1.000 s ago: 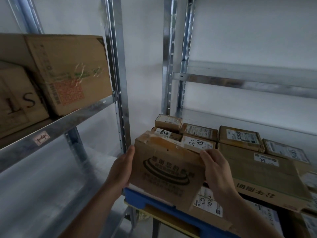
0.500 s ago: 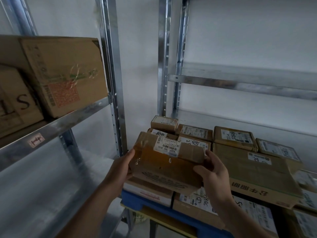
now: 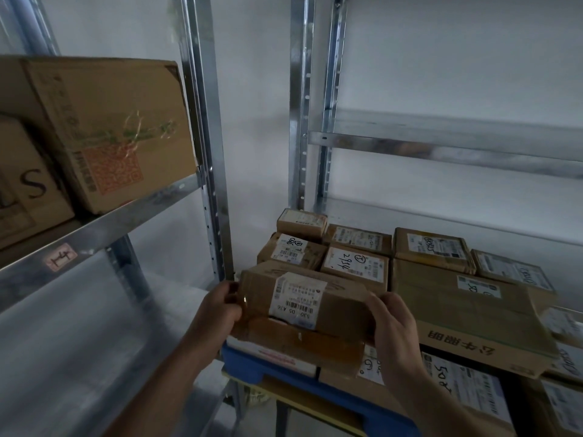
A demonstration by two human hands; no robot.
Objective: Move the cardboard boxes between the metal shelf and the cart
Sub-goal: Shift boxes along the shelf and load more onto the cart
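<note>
**Reviewer:** What is recorded of the box in hand?

**Inspector:** One taped cardboard box (image 3: 303, 307), its white barcode label uppermost, is gripped at both ends. The left hand (image 3: 217, 310) is clamped on its 9 o'clock end, with fingers and thumb curled round the edge. The right hand (image 3: 394, 323) is curled over its 3 o'clock end. The box is held at the centre of the view, over other parcels at the near left corner of the cart (image 3: 252, 364). Whether it is lifted clear of those parcels cannot be told.

**Reviewer:** And how far is the task judged to have got?

**Inspector:** The cart is seen heavily loaded. A flat box (image 3: 473, 310) lies at 3 o'clock of the held one, touching or just beside it. Several small labelled boxes (image 3: 356, 263) are packed at 12 to 1 o'clock. On the metal shelf (image 3: 94, 228), at 10 o'clock, a big box (image 3: 107, 134) is stood just beside a box marked "S" (image 3: 28, 190). A lower tier (image 3: 79, 342) lies at 8 o'clock, near the cart. The direction of transfer is not established by this view. If unloading to the shelf is intended, most of the work is judged outstanding, with one box in transit and many on the cart.
</note>
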